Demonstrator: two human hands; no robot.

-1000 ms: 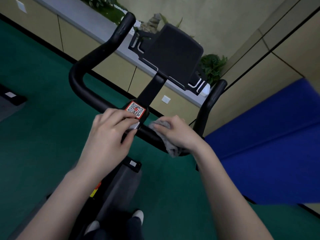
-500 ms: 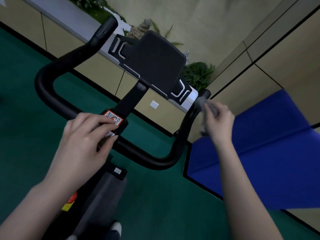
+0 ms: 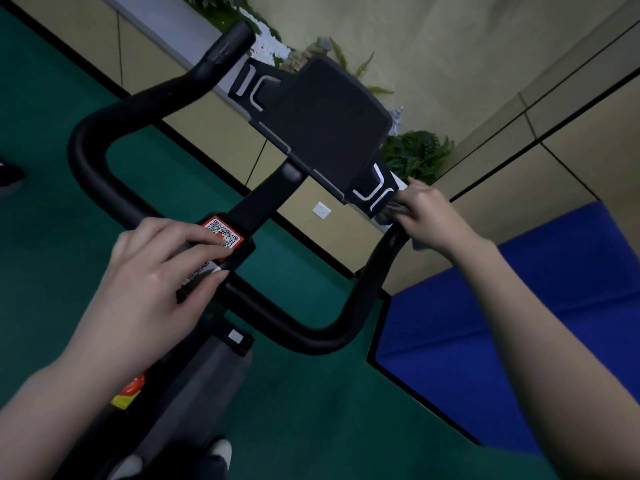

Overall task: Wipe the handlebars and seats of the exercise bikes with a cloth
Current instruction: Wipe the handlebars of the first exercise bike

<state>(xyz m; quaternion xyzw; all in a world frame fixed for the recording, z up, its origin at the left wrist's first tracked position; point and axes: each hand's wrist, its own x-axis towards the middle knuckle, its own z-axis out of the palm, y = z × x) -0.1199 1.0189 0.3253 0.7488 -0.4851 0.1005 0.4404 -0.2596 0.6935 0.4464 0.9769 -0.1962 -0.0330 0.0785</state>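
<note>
A black exercise-bike handlebar (image 3: 304,336) curves in a wide U in front of me, with a dark console (image 3: 332,129) above its stem. My left hand (image 3: 162,275) grips the middle of the bar, its fingers lying over a red QR sticker (image 3: 225,232). My right hand (image 3: 429,216) is wrapped round the top of the right handlebar arm with a grey cloth (image 3: 389,211) under its fingers. Only a small edge of the cloth shows. The seat is out of view.
Green floor (image 3: 311,410) lies under the bike. A blue mat (image 3: 485,323) covers the floor at the right. A low beige wall ledge (image 3: 221,133) with green plants (image 3: 415,154) runs behind the console. A dark shoe (image 3: 10,174) shows at the left edge.
My right hand slid with the cloth from the bar's middle up the right arm to its tip. My left hand kept its hold on the centre. The view shifted.
</note>
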